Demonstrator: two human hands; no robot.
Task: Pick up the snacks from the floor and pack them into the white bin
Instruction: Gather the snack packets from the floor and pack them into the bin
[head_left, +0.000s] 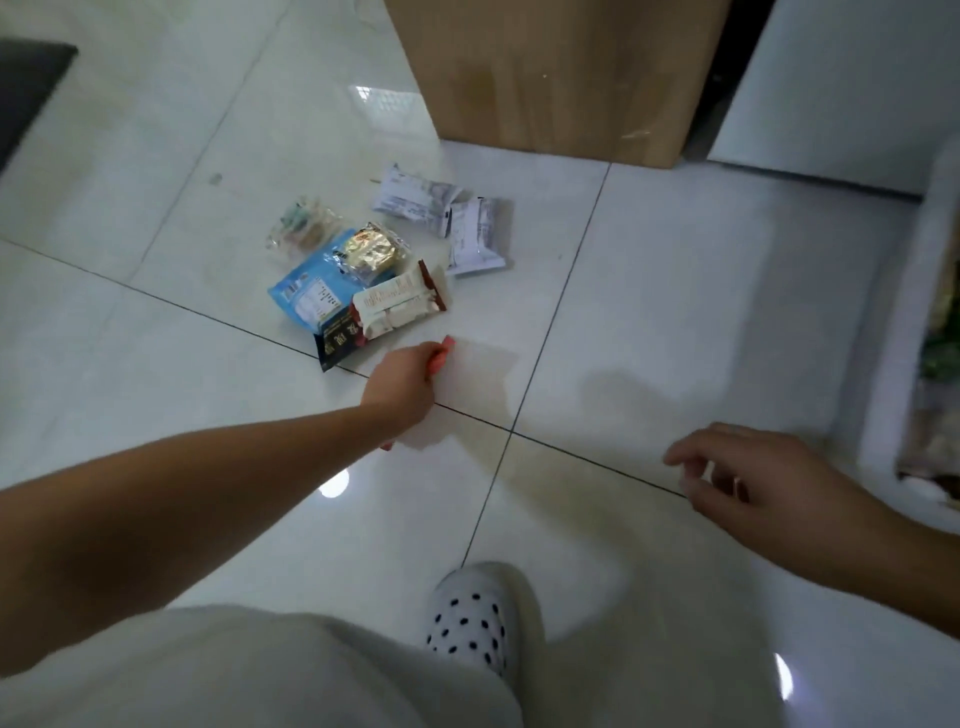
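Several snack packets lie in a loose heap on the white tiled floor: a blue packet (306, 291), a gold foil one (371, 253), a white and brown bar (400, 301), a black packet (337, 340), a clear bag (301, 226) and two pale wrappers (415, 197) (478, 236). My left hand (402, 387) grips a white packet with pink ends (467, 384) just in front of the heap. My right hand (748, 478) hovers with loosely curled fingers, holding nothing, left of the white bin (904, 332). The bin stands at the right edge with snacks inside.
A large cardboard box (561, 73) stands on the floor behind the heap. A white panel (841, 83) rises at the back right, a dark mat (26, 88) lies at the far left. My foot in a dotted slipper (478, 618) is at the bottom centre.
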